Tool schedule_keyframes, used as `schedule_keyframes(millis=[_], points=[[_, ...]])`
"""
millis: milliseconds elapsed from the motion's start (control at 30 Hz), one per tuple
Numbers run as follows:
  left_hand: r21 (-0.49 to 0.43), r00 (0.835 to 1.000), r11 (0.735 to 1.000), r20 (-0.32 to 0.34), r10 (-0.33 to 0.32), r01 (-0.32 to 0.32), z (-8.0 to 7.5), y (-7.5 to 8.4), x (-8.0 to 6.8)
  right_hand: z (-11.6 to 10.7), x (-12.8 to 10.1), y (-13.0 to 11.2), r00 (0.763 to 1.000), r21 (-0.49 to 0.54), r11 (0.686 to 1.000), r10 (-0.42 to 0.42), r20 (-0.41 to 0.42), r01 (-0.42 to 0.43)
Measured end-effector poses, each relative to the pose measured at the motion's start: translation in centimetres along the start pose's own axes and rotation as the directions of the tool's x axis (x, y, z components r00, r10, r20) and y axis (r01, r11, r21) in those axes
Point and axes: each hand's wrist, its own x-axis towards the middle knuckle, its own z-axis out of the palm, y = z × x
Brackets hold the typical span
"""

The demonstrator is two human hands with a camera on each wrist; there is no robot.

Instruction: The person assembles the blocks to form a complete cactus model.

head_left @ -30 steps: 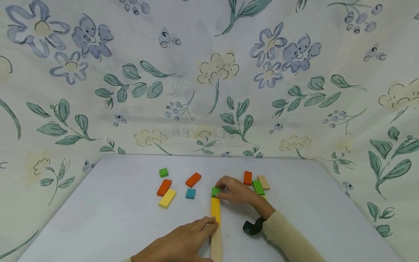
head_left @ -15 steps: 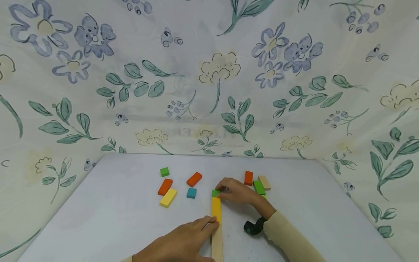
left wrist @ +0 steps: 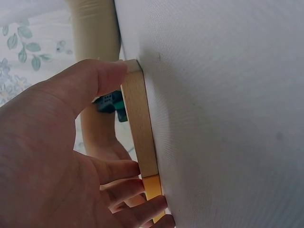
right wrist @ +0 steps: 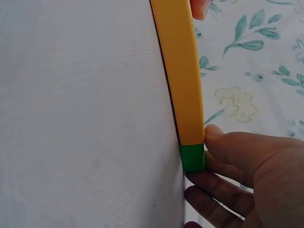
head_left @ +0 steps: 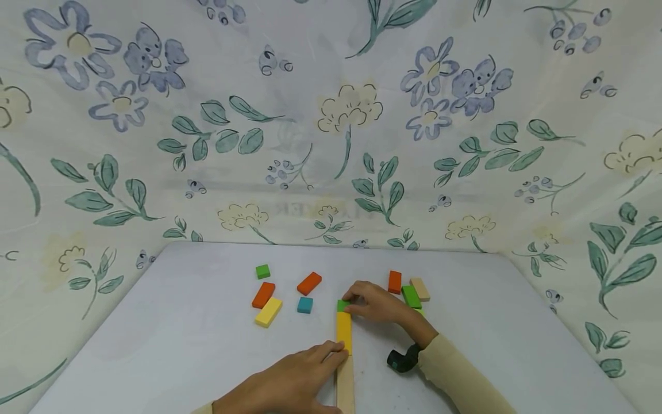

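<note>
Blocks form one line on the white table [head_left: 155, 345]: we record the right hand [head_left: 380, 303] pinching a small green wooden cube [head_left: 342, 305] against the long yellow wooden block's [head_left: 343, 332] far end, unchanged. Left hand [head_left: 289, 382] still rests flat, fingers straight, beside the pale natural-wood block [head_left: 345, 384].

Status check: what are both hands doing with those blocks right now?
Right hand pinches green block against yellow block. Left hand steadies yellow and wooden block. Nothing obstructing.

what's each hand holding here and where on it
The right hand pinches the small green block by its sides at the row's far end. The left hand rests fingers against the wooden block and yellow block.
</note>
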Motion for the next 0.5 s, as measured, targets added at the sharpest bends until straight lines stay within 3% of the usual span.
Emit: schedule_keyframes(millis=[500], points=[[0.010, 1.000, 1.000, -0.004, 0.006, -0.006, 0.33, -0.29, 0.10, -0.02, -0.04, -0.13, 1.000, 0.003, 1.000, 0.028, 0.001, -0.028]])
